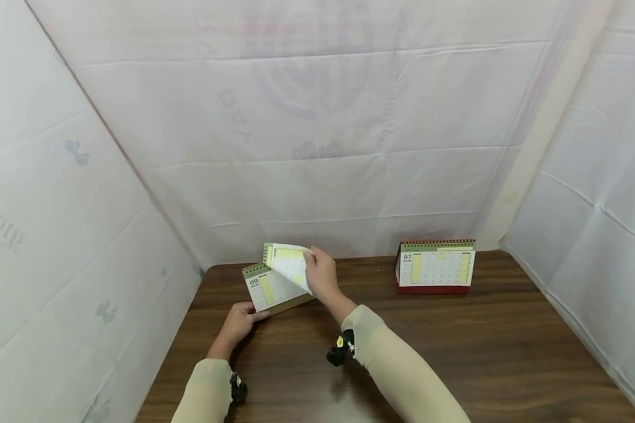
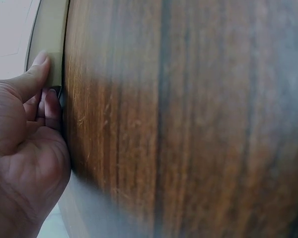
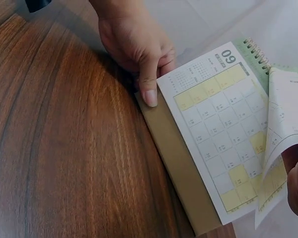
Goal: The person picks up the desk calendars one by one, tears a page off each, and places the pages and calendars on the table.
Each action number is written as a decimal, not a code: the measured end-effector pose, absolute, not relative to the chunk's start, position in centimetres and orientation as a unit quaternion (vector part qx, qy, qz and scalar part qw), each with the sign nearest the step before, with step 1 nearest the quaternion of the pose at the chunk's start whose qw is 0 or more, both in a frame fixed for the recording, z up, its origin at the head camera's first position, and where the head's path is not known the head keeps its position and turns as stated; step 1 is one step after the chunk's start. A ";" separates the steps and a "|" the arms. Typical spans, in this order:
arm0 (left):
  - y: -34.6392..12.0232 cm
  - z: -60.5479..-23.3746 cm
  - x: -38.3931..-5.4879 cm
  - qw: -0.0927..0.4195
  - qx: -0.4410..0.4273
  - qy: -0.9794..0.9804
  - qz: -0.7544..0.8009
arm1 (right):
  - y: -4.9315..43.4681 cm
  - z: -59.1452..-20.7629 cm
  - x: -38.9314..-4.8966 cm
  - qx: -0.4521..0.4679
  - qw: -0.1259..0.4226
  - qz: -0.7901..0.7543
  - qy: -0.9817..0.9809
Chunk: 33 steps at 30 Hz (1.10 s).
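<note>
09 calendar [image 1: 275, 292]: on the table [image 1: 455, 341], set askew, sheet "09" facing out below a lifted page [image 1: 291, 261].
Left hand [image 1: 240, 323]: pinching the lower left corner of the 09 calendar, thumb [image 3: 149, 88] across the front of the base [image 3: 176, 163], other fingers behind.
Right hand [image 1: 323, 273]: pinching the page near its right side, grip narrow, over the right part of the 09 calendar; exact fingertip placement partly hidden.
Handling: probably light, easy to slide or tip; best steadied low, by the stiff base.
Page: thin, limp, bowed into a curl; likely to crease under a hard squeeze or tear at the coil [image 3: 257, 52] under a sharp tug; best taken lightly by a free edge.
Base: flat gold-brown card, matte, straight-edged, firm-looking.
Coil: thin wire loops along the top of the 09 calendar, through a green strip; probably easily bent.
07 calendar [image 1: 435, 269]: well right of the 09 calendar, standing tent-shaped, coil-bound, red at the foot.
Table: under the 09 calendar, dark, streaky wood grain, slightly glossy, perhaps slippery beneath card.
Cloth [image 1: 317, 135]: behind the 09 calendar, whitish, creased, faintly printed.
</note>
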<state>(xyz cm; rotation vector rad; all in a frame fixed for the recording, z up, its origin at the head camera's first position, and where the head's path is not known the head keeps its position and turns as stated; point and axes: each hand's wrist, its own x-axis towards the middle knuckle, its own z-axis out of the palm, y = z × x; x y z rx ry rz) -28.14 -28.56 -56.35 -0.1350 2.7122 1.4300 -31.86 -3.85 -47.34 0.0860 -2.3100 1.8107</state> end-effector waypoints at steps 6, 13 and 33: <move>-28.5 -56.3 -28.2 0.039 -0.044 0.885 0.462 | -3.9 -47.3 -31.9 0.035 0.109 0.614 -0.781; -28.6 -56.4 -28.2 0.040 -0.049 0.888 0.456 | -4.1 -47.3 -31.6 0.030 0.122 0.607 -0.785; -28.5 -56.4 -28.1 0.030 -0.045 0.889 0.455 | -4.9 -48.2 -31.6 -0.024 0.090 0.675 -0.732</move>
